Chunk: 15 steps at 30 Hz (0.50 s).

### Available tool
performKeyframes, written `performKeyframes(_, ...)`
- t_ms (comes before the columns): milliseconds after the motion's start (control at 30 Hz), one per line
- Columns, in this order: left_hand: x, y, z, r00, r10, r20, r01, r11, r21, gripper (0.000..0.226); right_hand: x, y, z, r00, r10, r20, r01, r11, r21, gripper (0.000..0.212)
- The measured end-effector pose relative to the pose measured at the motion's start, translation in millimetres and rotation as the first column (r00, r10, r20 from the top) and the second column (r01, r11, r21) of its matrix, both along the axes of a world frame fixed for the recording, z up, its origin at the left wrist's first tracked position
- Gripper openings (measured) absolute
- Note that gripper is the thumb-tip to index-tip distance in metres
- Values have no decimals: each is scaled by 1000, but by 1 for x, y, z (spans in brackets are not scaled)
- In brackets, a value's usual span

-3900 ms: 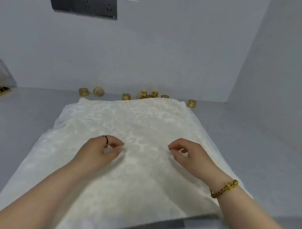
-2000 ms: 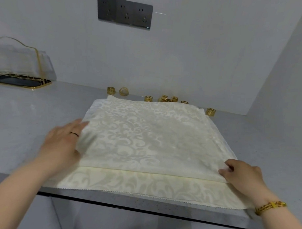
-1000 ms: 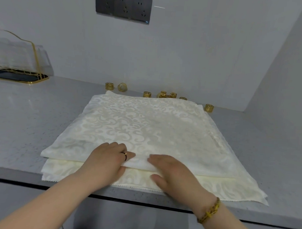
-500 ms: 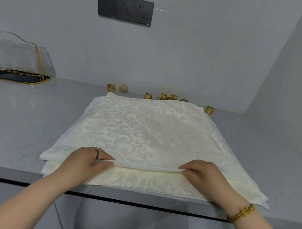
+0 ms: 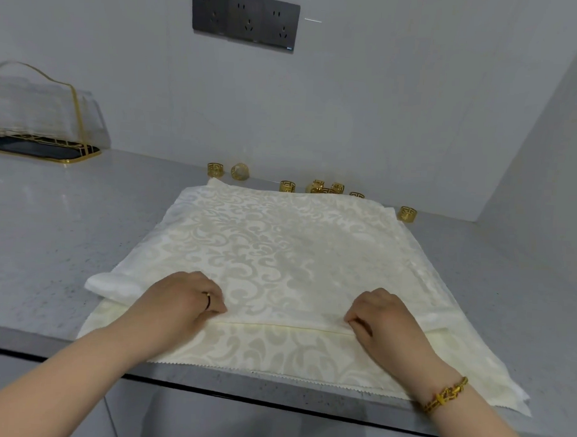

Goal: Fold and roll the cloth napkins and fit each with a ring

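While curled, hands (image 5: 277,311) on napkin (image 5: 279,250).

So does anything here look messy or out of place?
Mostly tidy. The gold napkin rings sit scattered unevenly along the wall, one tipped on its side, and the lower napkin juts past the counter edge.

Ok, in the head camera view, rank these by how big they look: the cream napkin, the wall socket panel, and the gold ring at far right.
1. Cream napkin, largest by far.
2. Socket panel.
3. Far-right gold ring, smallest.
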State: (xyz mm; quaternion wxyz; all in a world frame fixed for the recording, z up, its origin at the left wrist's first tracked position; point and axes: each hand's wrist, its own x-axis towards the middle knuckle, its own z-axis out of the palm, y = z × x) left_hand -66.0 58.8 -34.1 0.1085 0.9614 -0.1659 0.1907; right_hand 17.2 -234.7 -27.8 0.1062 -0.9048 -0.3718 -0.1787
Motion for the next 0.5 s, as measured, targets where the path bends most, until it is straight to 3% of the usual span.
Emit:
performKeyframes(67,-2,4,-4,999,-25,24,23,996,86,34,-2,-7,-1,1000,27,4,-27,998,-49,27)
performKeyframes(267,-8,15,0,999,-36,20,34,995,97,37,-5,-23,9,998,53,-18,-55,981,-184,27)
performKeyframes(333,-6,16,-1,999,-23,32,19,995,95,36,-2,-24,10,999,38,-8,-38,982,-186,12)
performKeyframes(500,-3,16,-1,998,-3,63,-4,994,106,33,-3,-24,8,1000,-5,-12,3,991,-132,18)
